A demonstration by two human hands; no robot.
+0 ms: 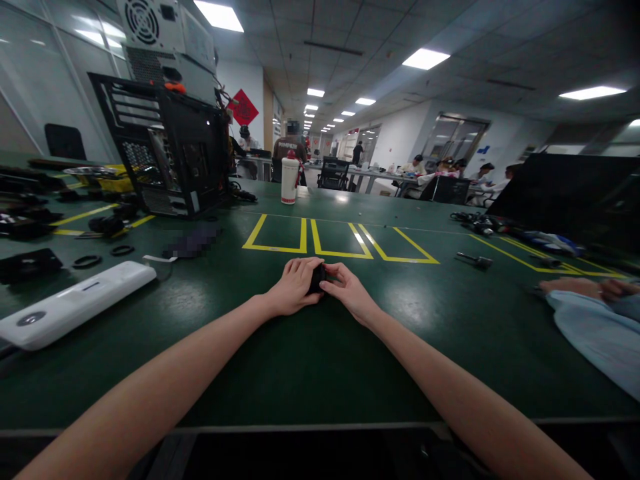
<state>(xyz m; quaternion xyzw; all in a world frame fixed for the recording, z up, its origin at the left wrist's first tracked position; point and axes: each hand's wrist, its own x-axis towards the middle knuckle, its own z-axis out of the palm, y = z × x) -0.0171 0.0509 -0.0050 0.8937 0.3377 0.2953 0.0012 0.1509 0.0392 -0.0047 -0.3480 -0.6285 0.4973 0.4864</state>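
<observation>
A small black object (317,279) is held between my two hands, low over the green table (320,360), near its middle. My left hand (294,287) wraps round its left side, fingers over the top and thumb below. On the right side, my right hand (349,291) pinches it between thumb and fingers. The fingers cover much of the object, so its exact kind cannot be made out. Just beyond the hands lie yellow tape outlines (341,254) on the table top.
A white elongated device (80,303) lies at the left, near two black rings (87,261). Behind stand an open black computer case (175,147) and a white bottle (289,179). A dark metal tool (474,260) lies right. Another person's sleeved arm (595,333) rests at the right edge.
</observation>
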